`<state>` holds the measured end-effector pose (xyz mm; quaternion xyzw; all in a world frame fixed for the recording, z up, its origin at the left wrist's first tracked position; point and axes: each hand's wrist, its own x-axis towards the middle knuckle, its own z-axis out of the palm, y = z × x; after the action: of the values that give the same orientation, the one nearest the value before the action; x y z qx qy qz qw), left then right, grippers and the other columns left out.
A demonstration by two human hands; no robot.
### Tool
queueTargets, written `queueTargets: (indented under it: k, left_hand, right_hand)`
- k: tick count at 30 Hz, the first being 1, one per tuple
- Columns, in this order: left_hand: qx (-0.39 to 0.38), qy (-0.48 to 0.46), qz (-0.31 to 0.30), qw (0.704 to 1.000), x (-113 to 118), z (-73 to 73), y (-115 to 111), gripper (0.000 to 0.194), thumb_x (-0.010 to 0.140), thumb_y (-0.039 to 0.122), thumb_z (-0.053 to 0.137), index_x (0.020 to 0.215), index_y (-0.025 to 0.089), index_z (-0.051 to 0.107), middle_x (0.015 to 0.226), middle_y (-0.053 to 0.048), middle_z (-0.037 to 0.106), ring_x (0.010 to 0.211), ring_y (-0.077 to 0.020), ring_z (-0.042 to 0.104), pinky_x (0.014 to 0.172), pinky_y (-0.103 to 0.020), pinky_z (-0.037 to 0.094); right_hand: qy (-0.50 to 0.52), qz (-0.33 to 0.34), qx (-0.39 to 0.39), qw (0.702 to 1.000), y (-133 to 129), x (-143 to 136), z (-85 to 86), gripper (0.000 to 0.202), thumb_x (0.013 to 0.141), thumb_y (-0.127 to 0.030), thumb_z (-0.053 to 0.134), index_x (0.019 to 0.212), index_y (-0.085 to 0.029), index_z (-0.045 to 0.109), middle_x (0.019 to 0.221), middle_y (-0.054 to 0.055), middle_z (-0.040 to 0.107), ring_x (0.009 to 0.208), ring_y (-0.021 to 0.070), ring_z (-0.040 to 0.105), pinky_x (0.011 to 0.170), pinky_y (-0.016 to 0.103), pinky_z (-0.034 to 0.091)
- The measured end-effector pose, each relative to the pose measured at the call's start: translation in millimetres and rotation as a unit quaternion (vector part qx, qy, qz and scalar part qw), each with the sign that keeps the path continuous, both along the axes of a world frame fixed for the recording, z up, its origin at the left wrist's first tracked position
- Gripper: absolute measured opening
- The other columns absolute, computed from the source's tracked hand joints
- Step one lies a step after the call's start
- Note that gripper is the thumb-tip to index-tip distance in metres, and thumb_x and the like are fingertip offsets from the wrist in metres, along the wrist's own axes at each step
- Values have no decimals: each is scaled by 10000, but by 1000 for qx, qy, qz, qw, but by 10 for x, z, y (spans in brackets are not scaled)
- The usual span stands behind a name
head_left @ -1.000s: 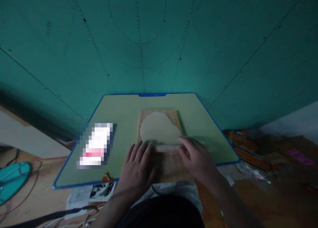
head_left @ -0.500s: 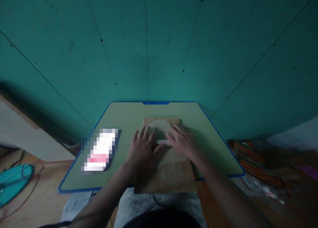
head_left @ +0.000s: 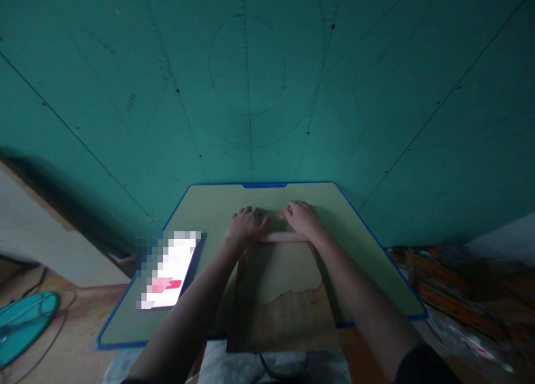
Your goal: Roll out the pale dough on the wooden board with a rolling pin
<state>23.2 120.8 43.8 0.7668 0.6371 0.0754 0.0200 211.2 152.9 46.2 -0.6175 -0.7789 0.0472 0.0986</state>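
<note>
A thin, pale sheet of dough [head_left: 281, 270] lies on a wooden board [head_left: 288, 322], its near edge wavy. Across the dough's far part runs a pale rolling pin [head_left: 282, 237]. On the pin's left end is my left hand [head_left: 248, 225], its fingers bent forward over it. My right hand [head_left: 304, 219] covers the right end, fingers curled in the same way. Both palms hide the pin's ends, and the hands block part of the dough's far edge.
The board rests on a small table [head_left: 346, 250] with a blue rim, close to a green wall [head_left: 267, 94]. A phone with a lit, pixelated screen [head_left: 175, 267] lies at the left. A teal round object [head_left: 29, 322] is on the floor; clutter [head_left: 451, 295] lies to the right.
Both hands have moved forward with the rolling pin, from mid-dough toward the far edge. Their fingers were stretched out flatter before. More of the near dough shows, and the view has tilted slightly up.
</note>
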Motion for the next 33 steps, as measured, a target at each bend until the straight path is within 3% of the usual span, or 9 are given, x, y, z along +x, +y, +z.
queueTargets:
  k: [7, 15, 19, 25, 33]
  left_hand:
    - [-11, 4, 28, 1000, 18, 53, 135, 349, 996, 311, 421, 1131, 136, 691, 1148, -176, 711, 1073, -290, 680, 906, -378, 518]
    - [-25, 15, 32, 999, 7, -13, -31, 384, 1012, 391, 416, 1255, 164, 606, 1271, -165, 643, 1165, -311, 628, 945, -426, 504]
    - [-23, 14, 6, 1000, -24, -64, -165, 359, 1021, 415, 438, 1301, 234, 571, 1339, -146, 592, 1206, -309, 594, 972, -448, 490]
    - [-27, 20, -21, 999, -60, -152, -322, 368, 1028, 430, 412, 1323, 267, 561, 1393, -137, 541, 1130, -301, 633, 914, -444, 523]
    - [-37, 34, -41, 998, -84, -184, -353, 394, 1028, 466, 409, 1352, 285, 540, 1423, -144, 512, 1216, -328, 580, 955, -494, 515]
  right_hand:
    - [0, -6, -4, 1000, 135, 6, -49, 271, 1019, -229, 465, 1113, -165, 710, 1194, 144, 723, 1086, 232, 650, 885, 321, 450]
    - [-4, -3, 6, 1000, -8, 14, -26, 229, 992, -209, 501, 1102, -168, 697, 1205, 139, 699, 1116, 233, 621, 912, 314, 436]
    - [-3, -5, 1, 1000, -108, 28, -37, 218, 996, -215, 493, 1057, -181, 699, 1154, 130, 707, 1080, 234, 629, 884, 316, 437]
    - [17, 0, -11, 1000, -264, 61, -83, 182, 989, -240, 525, 1044, -192, 692, 1143, 114, 704, 1073, 224, 626, 876, 310, 430]
    - [41, 12, -11, 999, -417, 78, -82, 189, 994, -211, 504, 991, -205, 693, 1168, 97, 701, 1071, 207, 630, 868, 294, 420]
